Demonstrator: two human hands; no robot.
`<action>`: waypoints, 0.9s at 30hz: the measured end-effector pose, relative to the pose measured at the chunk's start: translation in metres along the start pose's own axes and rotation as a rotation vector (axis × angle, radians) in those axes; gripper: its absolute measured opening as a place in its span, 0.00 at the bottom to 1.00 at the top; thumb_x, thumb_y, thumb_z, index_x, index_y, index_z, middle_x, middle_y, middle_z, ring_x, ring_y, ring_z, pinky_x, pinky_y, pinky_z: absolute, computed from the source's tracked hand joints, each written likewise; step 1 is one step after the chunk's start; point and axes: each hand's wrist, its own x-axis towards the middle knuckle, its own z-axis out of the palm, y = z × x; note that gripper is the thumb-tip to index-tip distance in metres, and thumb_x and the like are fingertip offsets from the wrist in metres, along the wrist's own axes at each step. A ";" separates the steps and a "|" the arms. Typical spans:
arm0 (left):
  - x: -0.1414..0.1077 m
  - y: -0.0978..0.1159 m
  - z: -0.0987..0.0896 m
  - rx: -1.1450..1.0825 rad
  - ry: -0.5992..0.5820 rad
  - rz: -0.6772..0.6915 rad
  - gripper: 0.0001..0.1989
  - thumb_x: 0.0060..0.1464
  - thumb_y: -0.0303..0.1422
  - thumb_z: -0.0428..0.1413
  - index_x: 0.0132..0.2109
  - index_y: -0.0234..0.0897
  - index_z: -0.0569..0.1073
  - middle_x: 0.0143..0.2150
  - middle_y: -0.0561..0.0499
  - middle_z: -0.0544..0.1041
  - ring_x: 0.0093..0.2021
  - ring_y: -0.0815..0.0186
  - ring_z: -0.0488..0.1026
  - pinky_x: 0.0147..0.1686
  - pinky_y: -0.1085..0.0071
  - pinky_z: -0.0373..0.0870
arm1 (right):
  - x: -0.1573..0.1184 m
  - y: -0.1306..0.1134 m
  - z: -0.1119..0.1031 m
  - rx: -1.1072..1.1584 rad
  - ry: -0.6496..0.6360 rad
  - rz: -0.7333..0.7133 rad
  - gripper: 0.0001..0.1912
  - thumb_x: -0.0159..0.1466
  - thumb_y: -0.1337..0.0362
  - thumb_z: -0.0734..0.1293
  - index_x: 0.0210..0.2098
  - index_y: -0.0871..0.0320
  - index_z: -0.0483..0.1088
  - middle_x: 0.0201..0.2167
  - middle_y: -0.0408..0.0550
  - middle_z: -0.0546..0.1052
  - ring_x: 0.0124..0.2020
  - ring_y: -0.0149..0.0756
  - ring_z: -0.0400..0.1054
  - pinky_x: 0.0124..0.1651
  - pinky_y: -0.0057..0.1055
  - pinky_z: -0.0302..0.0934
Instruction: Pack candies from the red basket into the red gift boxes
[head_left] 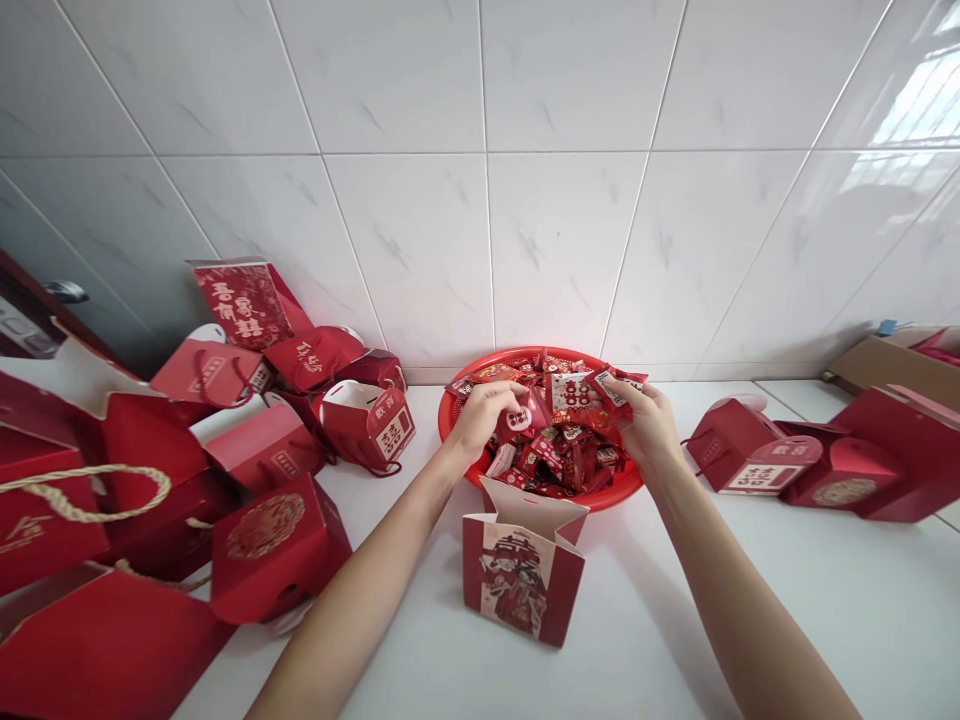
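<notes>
A round red plastic basket (600, 497) stands against the wall, filled with red-wrapped candies (577, 460). Over its left side my left hand (486, 415) is closed on a pink-red candy packet (519, 415) with a dark printed mark. At the basket's right side my right hand (646, 425) pinches a red candy packet (613, 390). Just in front of the basket, between my forearms, an upright red paper gift box (521, 580) has its top flaps open; a printed picture covers its front. Its inside is mostly hidden from this angle.
Many red gift boxes (277, 540) crowd the left side, some with rope handles (112, 485). More red boxes (757, 450) stand on the right, before a brown cardboard box (874, 365). The white tabletop (420, 640) meets a tiled wall (405, 250) behind.
</notes>
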 end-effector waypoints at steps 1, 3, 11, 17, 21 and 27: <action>-0.001 0.001 0.000 0.028 -0.043 -0.004 0.11 0.42 0.32 0.52 0.29 0.36 0.80 0.29 0.51 0.79 0.33 0.62 0.73 0.34 0.68 0.68 | 0.000 0.000 0.000 -0.001 0.002 -0.001 0.12 0.43 0.67 0.80 0.24 0.61 0.77 0.23 0.46 0.80 0.25 0.35 0.76 0.30 0.29 0.76; -0.005 0.003 0.002 0.096 -0.150 -0.002 0.10 0.39 0.30 0.53 0.24 0.36 0.79 0.25 0.52 0.78 0.29 0.64 0.72 0.31 0.69 0.66 | 0.000 0.000 0.000 -0.003 0.004 -0.001 0.11 0.43 0.67 0.80 0.24 0.61 0.77 0.23 0.47 0.81 0.25 0.35 0.76 0.30 0.29 0.76; -0.011 0.005 0.010 0.678 -0.460 0.309 0.17 0.50 0.20 0.51 0.33 0.39 0.84 0.40 0.50 0.83 0.42 0.62 0.77 0.48 0.66 0.68 | 0.000 0.001 -0.001 -0.009 0.005 -0.007 0.09 0.45 0.68 0.79 0.25 0.61 0.78 0.23 0.46 0.81 0.24 0.33 0.75 0.29 0.27 0.75; -0.008 -0.001 0.012 0.990 -0.536 0.385 0.24 0.51 0.17 0.51 0.50 0.38 0.82 0.52 0.46 0.82 0.55 0.55 0.74 0.58 0.61 0.66 | -0.001 0.000 0.001 -0.004 0.009 -0.002 0.09 0.44 0.68 0.79 0.24 0.61 0.78 0.23 0.46 0.81 0.24 0.32 0.74 0.28 0.26 0.75; -0.010 0.003 0.013 1.047 -0.552 0.327 0.24 0.51 0.18 0.53 0.53 0.39 0.81 0.51 0.46 0.83 0.53 0.52 0.73 0.54 0.61 0.67 | -0.002 -0.001 0.002 -0.001 0.009 0.001 0.09 0.43 0.68 0.79 0.24 0.61 0.78 0.22 0.46 0.81 0.24 0.32 0.74 0.29 0.26 0.75; -0.012 0.004 0.013 0.971 -0.496 0.329 0.15 0.51 0.21 0.55 0.38 0.41 0.84 0.35 0.45 0.82 0.45 0.52 0.75 0.46 0.63 0.68 | -0.001 -0.003 0.002 -0.005 -0.020 0.020 0.11 0.43 0.68 0.80 0.24 0.62 0.78 0.25 0.48 0.82 0.26 0.35 0.76 0.32 0.29 0.76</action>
